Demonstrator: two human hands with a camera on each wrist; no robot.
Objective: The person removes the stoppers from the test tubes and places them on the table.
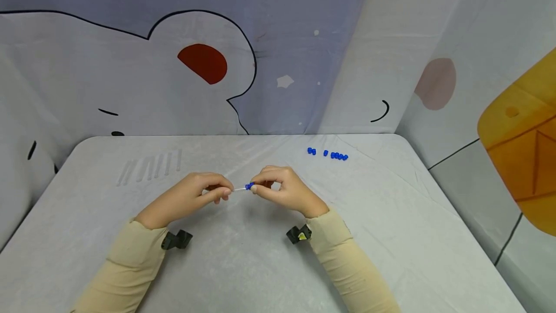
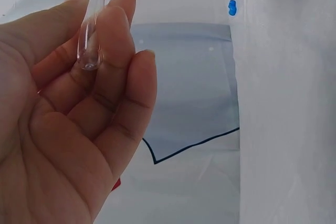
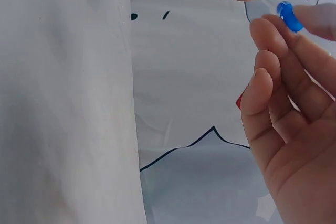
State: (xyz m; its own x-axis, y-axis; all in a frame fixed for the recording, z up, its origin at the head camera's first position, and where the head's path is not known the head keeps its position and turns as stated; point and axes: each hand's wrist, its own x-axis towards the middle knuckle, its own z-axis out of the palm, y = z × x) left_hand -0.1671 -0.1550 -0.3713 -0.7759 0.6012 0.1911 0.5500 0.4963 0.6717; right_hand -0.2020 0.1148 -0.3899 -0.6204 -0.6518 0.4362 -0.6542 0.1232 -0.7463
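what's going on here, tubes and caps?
A person holds a small clear tube in the left hand; the right hand pinches a blue cap at the tube's end. More clear tubes lie at the table's far left, and loose blue caps sit far right.

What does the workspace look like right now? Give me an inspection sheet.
Surface: table under a pale wrinkled cloth.
Job's things: clear tube held level between the hands; blue cap at its right end.
Clutter: loose caps far right; spare tubes in a row far left.
Hands: left hand pinches the tube; right hand pinches the cap.
Cables: nothing seen.
Surroundings: cartoon-print sheets hang behind and at the right.
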